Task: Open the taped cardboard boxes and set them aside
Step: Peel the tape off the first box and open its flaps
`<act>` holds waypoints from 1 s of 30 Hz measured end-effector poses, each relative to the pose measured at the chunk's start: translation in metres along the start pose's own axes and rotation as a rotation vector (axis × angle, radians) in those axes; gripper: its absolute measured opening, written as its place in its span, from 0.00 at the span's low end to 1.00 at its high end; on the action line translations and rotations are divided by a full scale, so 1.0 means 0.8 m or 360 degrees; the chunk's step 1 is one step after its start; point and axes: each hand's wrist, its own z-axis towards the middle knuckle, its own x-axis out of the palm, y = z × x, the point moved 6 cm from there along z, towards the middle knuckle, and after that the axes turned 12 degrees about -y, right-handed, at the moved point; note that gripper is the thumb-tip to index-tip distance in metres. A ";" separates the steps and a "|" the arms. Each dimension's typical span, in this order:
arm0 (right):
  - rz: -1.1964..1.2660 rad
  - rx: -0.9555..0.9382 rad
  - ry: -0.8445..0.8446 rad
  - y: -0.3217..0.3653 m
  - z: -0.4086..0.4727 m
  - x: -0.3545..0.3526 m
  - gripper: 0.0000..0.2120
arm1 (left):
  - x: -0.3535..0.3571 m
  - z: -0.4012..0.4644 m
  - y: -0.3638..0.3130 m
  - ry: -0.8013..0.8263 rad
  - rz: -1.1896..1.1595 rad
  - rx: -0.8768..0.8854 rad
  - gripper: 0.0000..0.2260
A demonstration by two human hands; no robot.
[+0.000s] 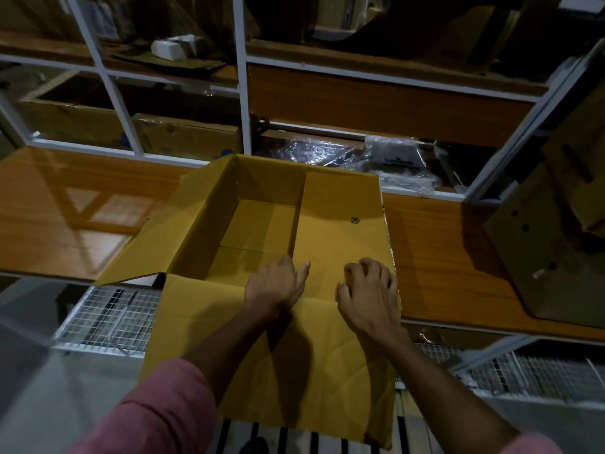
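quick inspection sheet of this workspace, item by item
surface: glossy wooden shelf, box standing on it at the front edge
job's things: cardboard box open and looking empty inside; left flap spread out, near flap hanging down toward the person, right flap folded in over the opening
clutter: dark perforated cardboard piece on the right of the shelf
grips: left hand and right hand both rest on the right flap, nothing enclosed
cables: nothing seen
surroundings: white-framed racking behind, with boxes and crumpled plastic wrap; wire mesh below the shelf
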 end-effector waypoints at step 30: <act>0.0716 0.0882 -0.0188 -0.081 0.017 -0.004 0.26 | 0.035 -0.062 0.004 -0.0426 0.0068 0.1086 0.10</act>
